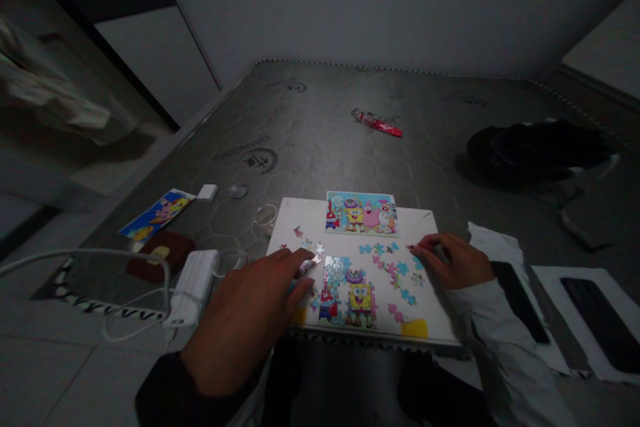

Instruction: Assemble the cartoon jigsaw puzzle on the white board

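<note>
A white board (353, 273) holds a partly assembled SpongeBob jigsaw puzzle (347, 297) near its front edge. A picture card of the same cartoon (361, 213) lies at the board's far edge. My left hand (245, 320) pinches a small jigsaw piece (305, 268) between thumb and index finger, just beside the assembled part. My right hand (450, 260) rests its spread fingertips on the board at the right, next to loose blue and pink pieces (393, 273). Nothing visible lies in its grip.
The board lies on a grey patterned mattress (320, 133). A red tube (377, 123) and a black cloth (535, 147) lie beyond it. On the left are a white power bank with cable (193, 287), a dark red pouch (160, 257) and a cartoon card (157, 215).
</note>
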The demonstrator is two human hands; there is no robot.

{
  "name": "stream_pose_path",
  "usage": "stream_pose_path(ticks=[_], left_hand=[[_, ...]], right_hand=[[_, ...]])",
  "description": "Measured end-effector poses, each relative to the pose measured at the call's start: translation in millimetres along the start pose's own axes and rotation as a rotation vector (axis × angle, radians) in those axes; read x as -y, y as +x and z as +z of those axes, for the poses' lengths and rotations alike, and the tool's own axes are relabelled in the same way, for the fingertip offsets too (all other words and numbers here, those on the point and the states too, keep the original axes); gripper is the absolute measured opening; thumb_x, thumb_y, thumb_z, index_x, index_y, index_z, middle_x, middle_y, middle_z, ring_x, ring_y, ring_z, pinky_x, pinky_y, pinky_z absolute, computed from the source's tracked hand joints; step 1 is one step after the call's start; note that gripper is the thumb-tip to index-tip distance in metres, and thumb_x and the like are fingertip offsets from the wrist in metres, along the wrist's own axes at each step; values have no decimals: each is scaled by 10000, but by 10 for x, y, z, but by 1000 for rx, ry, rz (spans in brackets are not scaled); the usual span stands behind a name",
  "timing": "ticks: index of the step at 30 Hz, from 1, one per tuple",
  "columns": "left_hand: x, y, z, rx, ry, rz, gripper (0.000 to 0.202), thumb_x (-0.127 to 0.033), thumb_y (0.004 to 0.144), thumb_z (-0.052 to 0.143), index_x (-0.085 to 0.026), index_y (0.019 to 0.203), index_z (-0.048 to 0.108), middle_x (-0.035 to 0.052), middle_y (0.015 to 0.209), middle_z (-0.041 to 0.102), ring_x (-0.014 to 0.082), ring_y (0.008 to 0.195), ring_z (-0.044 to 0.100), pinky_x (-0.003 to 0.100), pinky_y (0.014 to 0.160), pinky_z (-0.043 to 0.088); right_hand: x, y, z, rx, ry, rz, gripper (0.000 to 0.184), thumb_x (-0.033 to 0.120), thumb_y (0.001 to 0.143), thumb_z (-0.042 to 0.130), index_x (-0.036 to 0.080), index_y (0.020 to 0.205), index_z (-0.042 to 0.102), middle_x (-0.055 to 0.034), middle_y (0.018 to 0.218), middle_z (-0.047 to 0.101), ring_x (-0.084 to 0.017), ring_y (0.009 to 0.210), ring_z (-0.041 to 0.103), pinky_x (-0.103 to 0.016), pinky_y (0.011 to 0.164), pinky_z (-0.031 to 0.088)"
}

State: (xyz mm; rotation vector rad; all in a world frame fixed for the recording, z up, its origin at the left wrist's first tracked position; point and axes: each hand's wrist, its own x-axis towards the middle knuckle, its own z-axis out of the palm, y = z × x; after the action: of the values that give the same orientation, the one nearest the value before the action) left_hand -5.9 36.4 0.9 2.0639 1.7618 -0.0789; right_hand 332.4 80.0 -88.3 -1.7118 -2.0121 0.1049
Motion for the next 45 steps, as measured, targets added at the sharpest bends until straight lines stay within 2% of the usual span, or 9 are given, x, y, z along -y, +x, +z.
stream_pose_path(ticks=[7, 10, 12, 15, 19, 25, 32, 39, 45], left_hand=[[8, -4, -22, -7, 3, -13, 348, -366, 977, 502, -334, 1302, 624, 39, 1277, 685, 261, 1066, 682, 429, 935, 516], [-2, 4, -17, -2, -9, 0, 349, -378, 973, 511, -336, 1303, 617, 42, 1293, 674, 268, 1087, 676, 425, 911, 524], [-2, 10, -7, 2, -8, 15, 345, -373, 969, 516, -336, 1299, 611, 35, 1297, 671, 270, 1077, 679, 423, 886, 531], [4, 17, 17, -17, 0, 29, 334, -368, 967, 518, -343, 1288, 604, 20, 1286, 676, 277, 1085, 678, 439, 869, 538], [-1, 33, 55, -26, -4, 60, 338, -366, 967, 522, -351, 1298, 590, 26, 1291, 672, 285, 1129, 663, 452, 905, 530], [-40, 50, 62, -21, 17, 86, 321, -372, 972, 506, -318, 1272, 607, 43, 1232, 688, 275, 1051, 681, 430, 869, 529], [-43, 37, 21, -5, 10, 75, 296, -374, 983, 489, -294, 1240, 610, 35, 1178, 697, 259, 1037, 674, 386, 824, 509], [-14, 24, -19, 2, 7, 66, 297, -371, 991, 467, -300, 1250, 594, 23, 1186, 689, 268, 1033, 677, 418, 836, 511], [31, 6, -1, -25, 2, 71, 288, -374, 986, 475, -329, 1251, 579, 7, 1180, 689, 265, 999, 684, 420, 797, 516]], right_hand=[[87, -22, -140, -26, 28, -23, 567, 713, 918, 445, 201, 904, 688, -18, 700, 618, -105, 519, 491, -257, 498, 353], [250, -68, -167, 2, 104, -17, 521, 692, 904, 492, 206, 903, 679, 14, 602, 555, -82, 439, 466, -232, 431, 328], [427, -125, -140, 32, 189, -5, 455, 656, 897, 543, 221, 884, 674, 23, 603, 582, -81, 446, 496, -217, 452, 375], [703, -223, -40, 137, 391, -18, 333, 569, 897, 605, 248, 915, 693, 25, 710, 700, -94, 548, 612, -199, 535, 465], [898, -291, 109, 316, 502, -28, 197, 458, 869, 675, 278, 914, 742, 53, 736, 738, -90, 501, 602, -196, 502, 464], [900, -243, 172, 251, 492, -66, 146, 340, 887, 630, 308, 939, 763, 70, 807, 755, -94, 624, 683, -179, 558, 493], [889, -221, 117, 136, 442, -88, 230, 357, 924, 562, 256, 981, 761, -7, 956, 763, -137, 846, 721, -208, 716, 546], [925, -295, 71, 188, 352, -74, 194, 385, 929, 597, 259, 969, 738, 4, 906, 752, -117, 719, 686, -212, 651, 518], [875, -326, -35, 137, 259, 58, 239, 464, 924, 607, 257, 993, 704, 6, 880, 722, -117, 689, 637, -248, 658, 471]])
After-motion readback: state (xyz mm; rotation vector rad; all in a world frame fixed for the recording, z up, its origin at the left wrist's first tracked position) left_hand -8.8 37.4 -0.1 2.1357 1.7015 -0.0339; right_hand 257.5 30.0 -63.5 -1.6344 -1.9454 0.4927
